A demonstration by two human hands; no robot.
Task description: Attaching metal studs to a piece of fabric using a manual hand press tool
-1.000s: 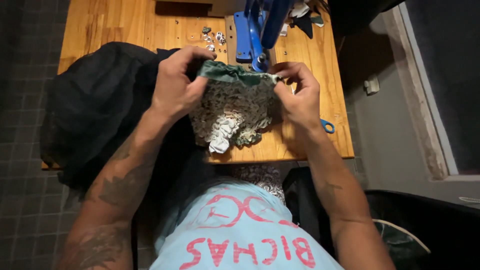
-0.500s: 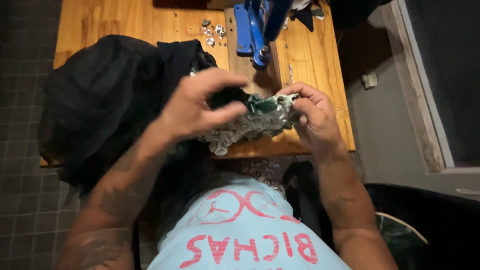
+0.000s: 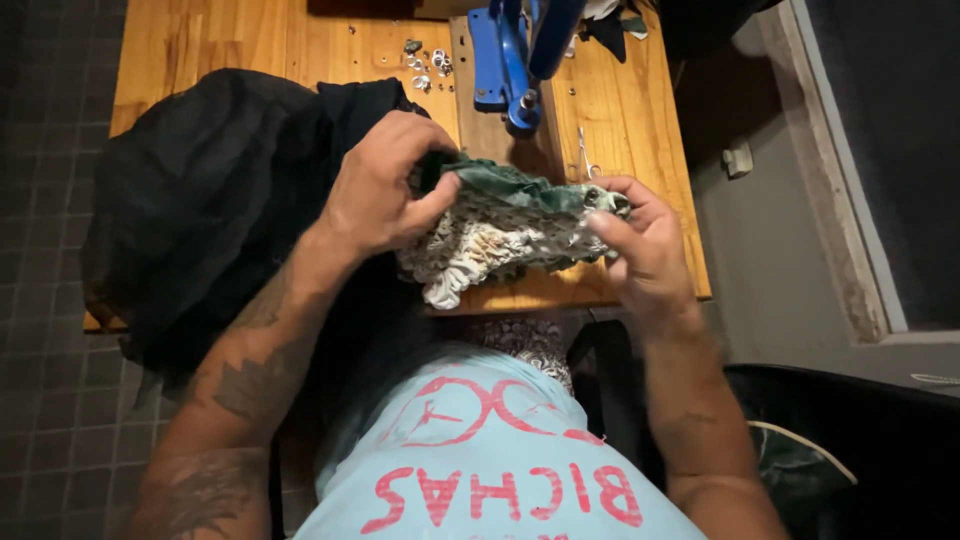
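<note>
— Holding what, there?
— My left hand (image 3: 385, 190) and right hand (image 3: 640, 245) each close on the bunched cloth (image 3: 505, 225), stretched above the tabletop (image 3: 250, 45) edge, keeping its hem reachable.

Green-and-cream patterned fabric (image 3: 505, 230), black cloth (image 3: 200, 200) (plain), blue press (image 3: 510, 60), honey-brown wooden table (image 3: 230, 40)

Wooden table (image 3: 250, 40), black fabric heap (image 3: 200, 200), blue press (image 3: 510, 60), perhaps metal eyelets (image 3: 428, 62)
</note>
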